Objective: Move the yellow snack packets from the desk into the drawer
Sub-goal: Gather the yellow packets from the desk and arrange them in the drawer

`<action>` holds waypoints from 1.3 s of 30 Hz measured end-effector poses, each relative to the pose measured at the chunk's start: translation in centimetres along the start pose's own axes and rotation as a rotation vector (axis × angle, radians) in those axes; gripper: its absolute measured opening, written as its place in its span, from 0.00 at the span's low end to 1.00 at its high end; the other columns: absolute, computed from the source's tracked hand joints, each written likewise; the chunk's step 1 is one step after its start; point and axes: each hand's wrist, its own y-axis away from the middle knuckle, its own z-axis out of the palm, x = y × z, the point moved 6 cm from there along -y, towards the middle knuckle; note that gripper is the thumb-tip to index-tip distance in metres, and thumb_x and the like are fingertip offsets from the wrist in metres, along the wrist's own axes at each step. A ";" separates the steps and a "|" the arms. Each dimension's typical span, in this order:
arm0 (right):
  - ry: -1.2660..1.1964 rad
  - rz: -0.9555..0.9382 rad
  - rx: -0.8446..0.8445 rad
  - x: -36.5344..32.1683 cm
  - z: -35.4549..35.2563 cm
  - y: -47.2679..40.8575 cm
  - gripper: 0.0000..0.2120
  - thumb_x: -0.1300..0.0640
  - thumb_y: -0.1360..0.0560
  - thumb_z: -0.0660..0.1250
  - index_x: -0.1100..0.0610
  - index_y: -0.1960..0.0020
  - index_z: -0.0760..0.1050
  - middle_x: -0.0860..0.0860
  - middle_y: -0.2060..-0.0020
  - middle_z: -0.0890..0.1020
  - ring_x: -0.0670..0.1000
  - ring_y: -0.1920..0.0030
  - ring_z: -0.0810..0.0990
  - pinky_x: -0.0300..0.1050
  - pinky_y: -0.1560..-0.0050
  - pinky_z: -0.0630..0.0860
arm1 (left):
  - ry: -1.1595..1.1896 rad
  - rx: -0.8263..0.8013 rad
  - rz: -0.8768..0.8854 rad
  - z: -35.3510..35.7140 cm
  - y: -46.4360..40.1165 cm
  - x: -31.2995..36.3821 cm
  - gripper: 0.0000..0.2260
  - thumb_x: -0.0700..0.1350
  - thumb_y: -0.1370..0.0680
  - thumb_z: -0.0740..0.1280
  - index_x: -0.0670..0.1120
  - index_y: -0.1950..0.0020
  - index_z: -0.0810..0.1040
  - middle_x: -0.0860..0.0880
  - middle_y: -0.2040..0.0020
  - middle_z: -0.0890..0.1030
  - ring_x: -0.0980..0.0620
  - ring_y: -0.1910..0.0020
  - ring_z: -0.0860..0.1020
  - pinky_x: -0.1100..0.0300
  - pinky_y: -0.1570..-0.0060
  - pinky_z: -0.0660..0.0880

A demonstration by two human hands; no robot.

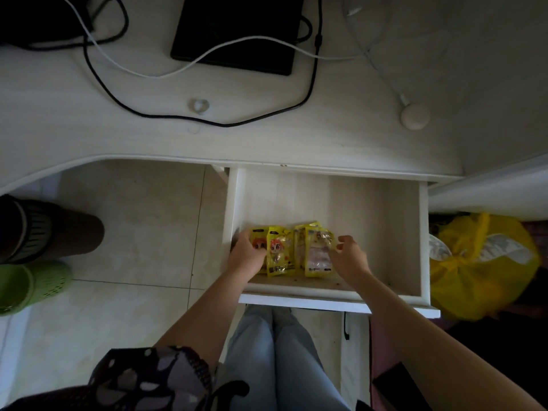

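The packets [292, 250] lie in my drawer [385, 209], near its front left corner, and I see none left on the counter [89, 137], so I judge the move nearly done. My left hand [246, 256] curls its fingers over the leftmost packet; my right hand [350, 256] hangs loose-fingered beside the pile, holding nothing. I count about 4 packets, overlapping, 1 drawer.

Pretty dim overall, heavy vignette at corners. Soft light fell on desk [74, 114], drawer [341, 203] floor paler. Wide-angle bend at edges. Yellow bag [480, 268] smeared with blur.
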 end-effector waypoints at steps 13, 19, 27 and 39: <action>0.342 -0.533 0.000 -11.3 2.1 10.5 0.19 0.59 0.24 0.61 0.57 0.34 0.70 0.56 0.40 0.78 0.58 0.40 0.76 0.52 0.41 0.74 | 0.028 0.243 0.271 -8.8 9.3 -1.6 0.10 0.39 0.22 0.65 0.43 0.41 0.76 0.47 0.48 0.82 0.49 0.49 0.80 0.59 0.50 0.76; 0.511 -0.748 -0.067 -16.8 8.0 15.5 0.18 0.58 0.24 0.59 0.55 0.34 0.69 0.56 0.41 0.76 0.59 0.42 0.77 0.52 0.46 0.76 | 0.018 0.424 0.204 -14.9 11.9 -7.2 0.09 0.45 0.22 0.62 0.51 0.43 0.78 0.50 0.52 0.83 0.51 0.52 0.80 0.51 0.51 0.79; 0.685 -0.911 -0.153 -26.1 18.2 21.2 0.17 0.58 0.22 0.57 0.57 0.34 0.67 0.57 0.39 0.73 0.59 0.39 0.74 0.50 0.43 0.73 | -0.034 0.609 0.100 -26.4 13.1 -16.0 0.12 0.49 0.20 0.61 0.55 0.38 0.75 0.53 0.46 0.81 0.56 0.51 0.79 0.60 0.50 0.77; 0.710 -1.010 -0.175 -41.4 32.3 26.4 0.18 0.56 0.22 0.58 0.57 0.33 0.67 0.57 0.38 0.75 0.59 0.40 0.75 0.50 0.42 0.73 | 0.010 0.745 -0.037 -44.7 11.5 -27.3 0.12 0.48 0.22 0.65 0.52 0.39 0.75 0.54 0.46 0.81 0.54 0.48 0.78 0.58 0.52 0.74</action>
